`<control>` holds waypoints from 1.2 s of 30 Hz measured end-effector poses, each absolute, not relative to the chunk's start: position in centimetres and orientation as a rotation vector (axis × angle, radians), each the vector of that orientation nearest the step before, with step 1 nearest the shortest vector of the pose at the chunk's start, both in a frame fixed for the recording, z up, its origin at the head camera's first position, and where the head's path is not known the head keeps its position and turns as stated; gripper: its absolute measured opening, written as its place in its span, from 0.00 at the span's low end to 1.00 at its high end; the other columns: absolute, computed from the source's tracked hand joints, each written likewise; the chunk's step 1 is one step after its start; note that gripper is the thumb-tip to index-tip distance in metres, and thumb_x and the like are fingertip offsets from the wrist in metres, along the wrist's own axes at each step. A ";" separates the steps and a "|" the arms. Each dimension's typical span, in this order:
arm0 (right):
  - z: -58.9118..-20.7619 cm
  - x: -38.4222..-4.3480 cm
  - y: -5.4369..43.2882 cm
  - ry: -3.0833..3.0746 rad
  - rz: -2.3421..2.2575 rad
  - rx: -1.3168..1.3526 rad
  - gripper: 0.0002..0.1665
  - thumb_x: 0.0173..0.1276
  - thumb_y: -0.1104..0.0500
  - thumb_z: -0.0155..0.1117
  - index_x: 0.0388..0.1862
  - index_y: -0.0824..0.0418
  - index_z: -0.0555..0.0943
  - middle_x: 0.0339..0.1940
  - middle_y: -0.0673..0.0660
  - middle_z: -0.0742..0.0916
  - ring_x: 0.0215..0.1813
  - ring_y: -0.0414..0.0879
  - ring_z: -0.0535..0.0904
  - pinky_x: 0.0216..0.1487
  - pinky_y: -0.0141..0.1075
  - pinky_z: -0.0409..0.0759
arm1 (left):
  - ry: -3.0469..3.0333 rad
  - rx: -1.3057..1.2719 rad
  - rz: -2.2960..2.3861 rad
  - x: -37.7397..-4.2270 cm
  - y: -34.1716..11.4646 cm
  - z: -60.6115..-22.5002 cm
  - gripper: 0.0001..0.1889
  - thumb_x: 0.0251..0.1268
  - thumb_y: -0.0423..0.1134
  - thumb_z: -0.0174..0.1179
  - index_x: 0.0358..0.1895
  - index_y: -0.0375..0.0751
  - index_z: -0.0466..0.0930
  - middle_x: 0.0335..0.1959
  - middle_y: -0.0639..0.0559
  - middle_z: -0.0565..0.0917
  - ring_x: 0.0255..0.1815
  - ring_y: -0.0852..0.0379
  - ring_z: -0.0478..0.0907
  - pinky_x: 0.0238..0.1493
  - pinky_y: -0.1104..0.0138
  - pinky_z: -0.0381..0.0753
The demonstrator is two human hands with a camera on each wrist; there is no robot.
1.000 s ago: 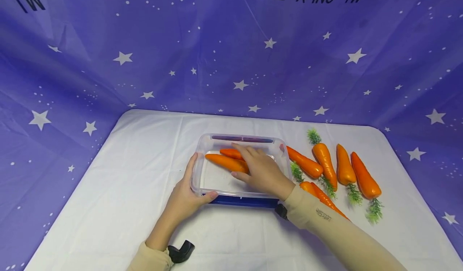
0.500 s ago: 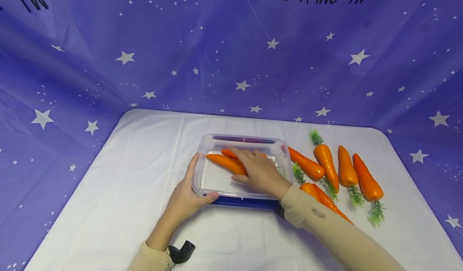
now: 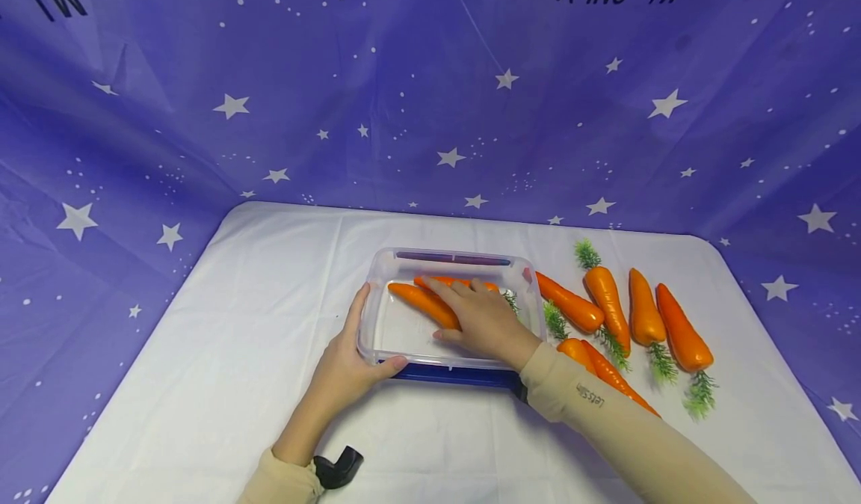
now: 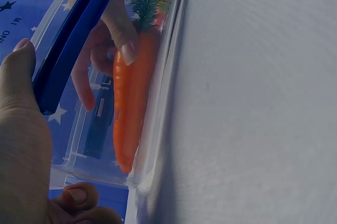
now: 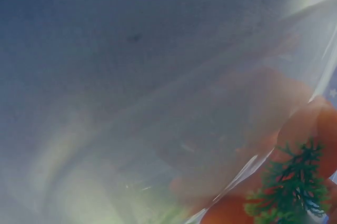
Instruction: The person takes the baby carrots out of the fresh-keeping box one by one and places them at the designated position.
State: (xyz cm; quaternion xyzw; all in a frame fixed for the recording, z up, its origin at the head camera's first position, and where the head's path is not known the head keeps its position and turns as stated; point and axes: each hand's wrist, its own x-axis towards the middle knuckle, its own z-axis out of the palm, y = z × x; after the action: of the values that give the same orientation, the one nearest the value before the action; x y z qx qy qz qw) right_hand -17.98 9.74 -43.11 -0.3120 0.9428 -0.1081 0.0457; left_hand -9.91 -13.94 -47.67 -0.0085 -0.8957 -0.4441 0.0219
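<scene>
A clear plastic box (image 3: 410, 341) with blue latches (image 3: 454, 375) stands on the white cloth. My left hand (image 3: 344, 369) grips its near left corner, thumb over the front rim and fingers along the left wall. Inside the box, my right hand (image 3: 486, 318) holds an orange carrot (image 3: 421, 302) by its thick end. The left wrist view shows, through the wall, the right thumb (image 4: 128, 50) pressed on that carrot (image 4: 129, 113) below its green leaves (image 4: 143, 6). Behind it a second carrot (image 3: 444, 280) lies along the far side, partly hidden by the fingers. The right wrist view is mostly blurred by plastic.
Several carrots with green tops lie right of the box: one (image 3: 568, 303) close to its right wall, others (image 3: 607, 306) (image 3: 644, 308) (image 3: 682, 332) farther right. Two more (image 3: 612, 377) lie beside the right sleeve (image 3: 592, 407). A purple starred curtain (image 3: 403, 100) rises behind the table.
Within the box, the right hand has shifted the near carrot slightly to the right and nearer, tilting it more. More of the far carrot and its leaves shows. The left hand keeps its grip.
</scene>
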 end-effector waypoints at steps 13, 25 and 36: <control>-43.2 -18.0 9.7 2.864 -0.294 -0.914 0.51 0.63 0.45 0.70 0.80 0.39 0.55 0.69 0.52 0.79 0.61 0.59 0.75 0.60 0.56 0.73 | -2.781 -0.019 -1.378 -10.0 -13.9 -47.7 0.63 0.40 0.67 0.75 0.77 0.80 0.37 0.63 0.39 0.78 0.54 0.44 0.80 0.55 0.44 0.77; -43.0 -17.7 9.9 2.815 -0.202 -1.009 0.48 0.60 0.51 0.71 0.78 0.43 0.61 0.59 0.54 0.85 0.50 0.57 0.77 0.52 0.51 0.75 | -2.776 -0.010 -1.392 -9.9 -13.9 -47.6 0.63 0.40 0.66 0.75 0.77 0.79 0.38 0.64 0.39 0.77 0.54 0.45 0.79 0.55 0.45 0.77; -42.9 -17.9 10.1 2.707 -0.232 -0.918 0.51 0.60 0.52 0.68 0.80 0.43 0.56 0.65 0.57 0.80 0.52 0.53 0.81 0.47 0.51 0.81 | -2.772 -0.017 -1.392 -10.0 -13.9 -47.7 0.63 0.41 0.65 0.75 0.77 0.79 0.38 0.63 0.39 0.78 0.53 0.45 0.80 0.55 0.45 0.77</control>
State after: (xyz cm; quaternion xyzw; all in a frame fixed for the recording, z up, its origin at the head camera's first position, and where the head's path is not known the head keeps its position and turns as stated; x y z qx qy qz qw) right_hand -17.93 10.12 -42.90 -0.3172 0.9350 -0.0801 0.1365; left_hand -9.97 -13.93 -47.68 -0.0055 -0.8935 -0.4486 0.0197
